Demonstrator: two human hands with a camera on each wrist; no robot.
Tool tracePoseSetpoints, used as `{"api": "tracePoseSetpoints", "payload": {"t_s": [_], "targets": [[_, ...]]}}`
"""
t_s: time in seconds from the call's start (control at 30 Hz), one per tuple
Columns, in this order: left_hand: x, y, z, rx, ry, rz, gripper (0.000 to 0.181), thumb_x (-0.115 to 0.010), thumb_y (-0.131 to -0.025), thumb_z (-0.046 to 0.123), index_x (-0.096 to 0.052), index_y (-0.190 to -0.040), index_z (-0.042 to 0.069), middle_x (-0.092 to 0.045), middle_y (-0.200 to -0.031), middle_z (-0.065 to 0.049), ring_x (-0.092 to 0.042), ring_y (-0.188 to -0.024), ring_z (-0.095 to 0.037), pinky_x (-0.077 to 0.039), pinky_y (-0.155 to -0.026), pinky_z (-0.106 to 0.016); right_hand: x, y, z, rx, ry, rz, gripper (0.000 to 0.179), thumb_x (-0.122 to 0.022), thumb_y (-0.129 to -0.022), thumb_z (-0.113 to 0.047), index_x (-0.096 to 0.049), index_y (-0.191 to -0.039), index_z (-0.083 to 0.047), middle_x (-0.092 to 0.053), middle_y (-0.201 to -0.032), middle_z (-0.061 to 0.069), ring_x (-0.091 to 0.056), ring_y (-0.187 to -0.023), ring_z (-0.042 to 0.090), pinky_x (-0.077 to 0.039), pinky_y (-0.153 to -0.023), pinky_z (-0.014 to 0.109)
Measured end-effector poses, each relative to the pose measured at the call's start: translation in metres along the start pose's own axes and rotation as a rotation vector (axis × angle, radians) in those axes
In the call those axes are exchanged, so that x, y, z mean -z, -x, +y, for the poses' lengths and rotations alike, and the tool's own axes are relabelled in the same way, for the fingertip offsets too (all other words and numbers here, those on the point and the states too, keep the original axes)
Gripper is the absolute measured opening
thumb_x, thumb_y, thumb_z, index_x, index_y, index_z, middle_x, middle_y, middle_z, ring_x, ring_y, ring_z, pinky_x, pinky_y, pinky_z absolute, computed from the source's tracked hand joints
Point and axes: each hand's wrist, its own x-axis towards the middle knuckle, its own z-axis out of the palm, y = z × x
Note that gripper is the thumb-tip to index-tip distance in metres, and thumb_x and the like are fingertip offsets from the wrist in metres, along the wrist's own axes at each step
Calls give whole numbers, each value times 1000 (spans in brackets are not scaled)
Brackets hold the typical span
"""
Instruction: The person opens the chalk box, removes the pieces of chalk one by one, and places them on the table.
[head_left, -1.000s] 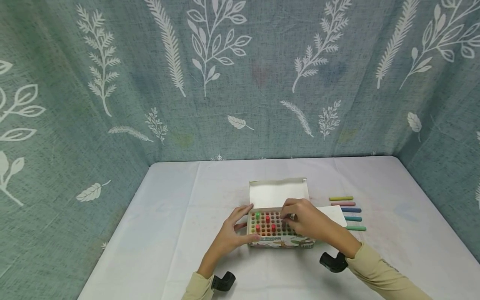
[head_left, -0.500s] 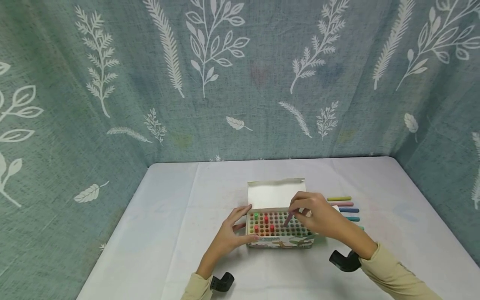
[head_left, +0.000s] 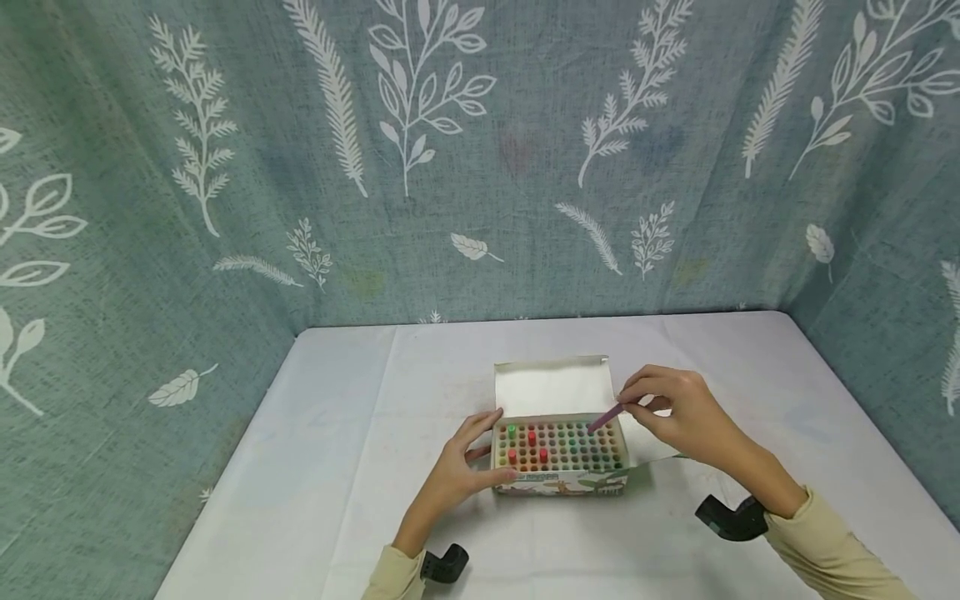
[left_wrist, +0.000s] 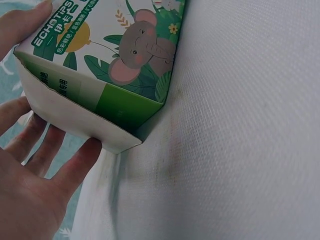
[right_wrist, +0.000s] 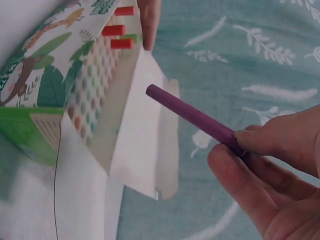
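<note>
A chalk box printed with an elephant and leaves stands on the table with its lid raised at the back. Inside is a tray of small round holes, where a few red chalks and a green chalk stick up. My left hand holds the box's left end, thumb at the front and fingers at the side flap. Between thumb and fingertips, my right hand pinches a purple chalk by one end. It slants, its lower tip over the tray's back right part.
A white side flap of the box juts out to the right under my right hand. White cloth covers the table, and a leaf-patterned curtain hangs behind it and along the sides.
My right hand has moved right and up, drawing the purple chalk away from the tray's middle. It now covers the row of loose chalks on the table. My left hand stays on the box.
</note>
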Motion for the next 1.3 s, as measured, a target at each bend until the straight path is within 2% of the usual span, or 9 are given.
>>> {"api": "tracePoseSetpoints", "payload": {"t_s": [0.2,0.37,0.43,0.67,0.77,1.07,1.3], "targets": [[1,0,-5,-2,13,-4,85,-82,-74,29,-36,-146,30,-34,-145,5,-33,-134,-20,-41,-104,-36,13,3,3,-25,0,32,26,-72,-70,17,-72,-82,-6,-65,-87,-2,-65,-77,15,-56,-60,17],[0,0,-3,19,8,1,85,-83,-74,25,-37,-146,30,-33,-145,5,-33,-134,-19,-41,-105,-37,22,6,3,-49,25,51,27,-73,-70,16,-72,-83,-7,-65,-89,-2,-64,-78,13,-56,-61,16],[0,0,1,21,9,1,85,-82,-75,21,-36,-146,27,-33,-146,2,-33,-134,-22,-40,-105,-41,25,7,3,-51,26,59,28,-73,-70,16,-72,-84,-8,-66,-89,-2,-65,-77,13,-56,-61,16],[3,5,31,20,27,-22,82,-80,-77,14,-36,-147,12,-31,-147,-11,-32,-134,-31,-38,-106,-48,33,9,4,-53,35,82,25,-75,-71,12,-72,-84,-9,-66,-89,-1,-65,-76,9,-55,-62,14],[4,5,35,20,24,-29,82,-79,-78,14,-35,-147,11,-31,-147,-12,-32,-134,-31,-38,-105,-48,36,11,6,-73,39,83,25,-75,-72,12,-72,-84,-8,-66,-88,-1,-65,-76,8,-55,-62,14],[3,5,33,23,20,-31,83,-79,-78,14,-34,-148,13,-31,-147,-11,-31,-135,-29,-38,-106,-49,43,19,13,-149,56,90,24,-73,-74,12,-73,-86,-8,-65,-89,-2,-60,-82,1,-53,-67,11],[3,6,35,26,25,-34,82,-79,-78,13,-34,-148,12,-31,-147,-11,-31,-135,-30,-38,-106,-48,49,25,18,-185,23,109,23,-73,-76,10,-73,-88,-10,-66,-91,0,-59,-87,0,-52,-70,9]]}}
